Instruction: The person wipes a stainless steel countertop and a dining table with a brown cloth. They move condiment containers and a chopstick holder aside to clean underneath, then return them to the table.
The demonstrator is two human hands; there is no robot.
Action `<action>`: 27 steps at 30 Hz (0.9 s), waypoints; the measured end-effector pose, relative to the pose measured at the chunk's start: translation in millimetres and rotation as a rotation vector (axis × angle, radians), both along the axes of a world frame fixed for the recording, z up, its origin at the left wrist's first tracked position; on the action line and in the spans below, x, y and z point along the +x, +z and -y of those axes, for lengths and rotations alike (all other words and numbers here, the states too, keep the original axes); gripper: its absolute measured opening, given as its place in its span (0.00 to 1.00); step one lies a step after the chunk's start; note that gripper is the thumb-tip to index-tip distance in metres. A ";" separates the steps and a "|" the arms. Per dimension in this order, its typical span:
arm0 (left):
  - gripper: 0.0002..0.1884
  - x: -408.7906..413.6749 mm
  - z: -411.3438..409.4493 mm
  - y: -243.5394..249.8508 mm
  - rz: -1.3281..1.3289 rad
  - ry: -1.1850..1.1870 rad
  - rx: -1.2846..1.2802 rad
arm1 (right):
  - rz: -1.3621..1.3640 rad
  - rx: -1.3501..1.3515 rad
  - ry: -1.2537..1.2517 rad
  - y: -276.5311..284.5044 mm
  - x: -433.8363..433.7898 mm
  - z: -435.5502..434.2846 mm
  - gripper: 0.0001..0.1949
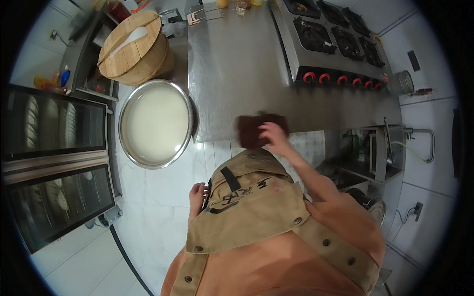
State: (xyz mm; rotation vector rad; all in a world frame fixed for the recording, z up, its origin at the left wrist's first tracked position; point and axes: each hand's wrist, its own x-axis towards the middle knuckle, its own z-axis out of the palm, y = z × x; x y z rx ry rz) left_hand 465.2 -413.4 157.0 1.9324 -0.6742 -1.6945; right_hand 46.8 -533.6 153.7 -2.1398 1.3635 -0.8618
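Note:
My right hand (274,136) grips a dark brown cloth (250,131) at the front edge of the stainless steel counter (237,81). Motion blurs both the cloth and the fingers. Down at my left side, my left hand (198,193) hangs beside the tan apron (255,214), its fingers curled and partly hidden by the apron's edge. Whether they hold anything cannot be seen.
Left of the counter stands a wide metal basin (157,124) of whitish liquid. Behind it, a lidded wooden tub (142,55) bears a white rice paddle (129,40). A gas stove (333,44) with red knobs occupies the right. Glass-fronted cabinets (59,122) line the far left.

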 end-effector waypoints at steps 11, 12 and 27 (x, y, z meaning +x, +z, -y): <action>0.15 -36.1 80.3 10.1 -0.069 -0.280 -0.087 | 0.826 0.310 -1.132 98.2 -247.5 -64.1 0.19; 0.15 -46.7 92.9 27.0 -0.066 -0.267 -0.088 | 1.025 0.290 -1.036 129.5 -221.2 -48.4 0.20; 0.13 -227.4 388.8 78.6 0.031 -0.457 -0.476 | -0.268 0.274 -0.492 27.5 -21.2 197.7 0.38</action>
